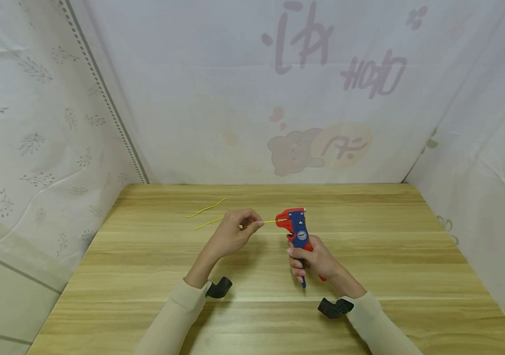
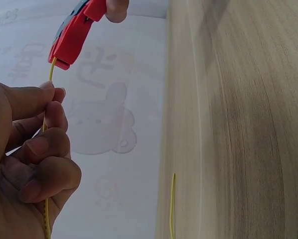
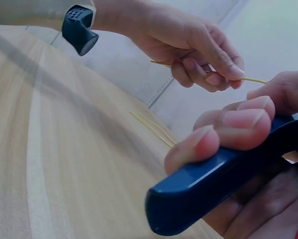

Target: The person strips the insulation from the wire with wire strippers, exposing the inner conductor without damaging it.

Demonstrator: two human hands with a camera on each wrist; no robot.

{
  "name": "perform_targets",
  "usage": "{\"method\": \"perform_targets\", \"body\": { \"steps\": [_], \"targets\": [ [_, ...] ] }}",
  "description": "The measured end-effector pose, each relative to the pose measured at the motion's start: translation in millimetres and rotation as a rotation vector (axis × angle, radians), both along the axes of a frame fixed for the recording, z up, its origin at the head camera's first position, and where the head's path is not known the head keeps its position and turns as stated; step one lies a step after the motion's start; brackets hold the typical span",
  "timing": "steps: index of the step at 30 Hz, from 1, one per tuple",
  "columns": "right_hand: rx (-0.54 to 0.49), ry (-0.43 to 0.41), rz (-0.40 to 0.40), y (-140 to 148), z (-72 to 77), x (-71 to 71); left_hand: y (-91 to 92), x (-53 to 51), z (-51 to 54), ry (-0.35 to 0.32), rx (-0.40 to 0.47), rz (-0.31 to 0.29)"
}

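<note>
In the head view my left hand pinches a thin yellow wire between thumb and forefinger. That wire's far end lies in the nose of a red and blue hand tool. My right hand is wrapped round the tool's handles. The left wrist view shows the wire running from my left fingers up into the red nose, its tail passing along the palm. In the right wrist view my right fingers curl over the dark blue handle.
Another yellow wire lies on the wooden table at the back left, and a further one lies partly behind my left hand. Printed cloth hangs behind the table and on both sides.
</note>
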State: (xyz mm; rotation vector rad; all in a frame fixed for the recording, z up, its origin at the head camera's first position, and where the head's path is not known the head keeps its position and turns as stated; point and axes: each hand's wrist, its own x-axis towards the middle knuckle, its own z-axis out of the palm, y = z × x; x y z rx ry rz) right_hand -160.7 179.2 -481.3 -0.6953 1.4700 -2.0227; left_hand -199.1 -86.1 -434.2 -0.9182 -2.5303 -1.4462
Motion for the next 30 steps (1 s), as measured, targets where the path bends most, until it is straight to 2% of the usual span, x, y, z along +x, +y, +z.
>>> {"method": "perform_targets", "body": {
  "steps": [15, 30],
  "targets": [
    [-0.007, -0.015, -0.015, -1.2, -2.1, 0.2, 0.7, 0.8, 0.3, -0.005, -0.005, 0.002],
    [0.017, -0.036, -0.078, -6.3, -3.3, 3.1, 0.3, 0.6, 0.5, -0.001, -0.009, 0.008]
  ]
}}
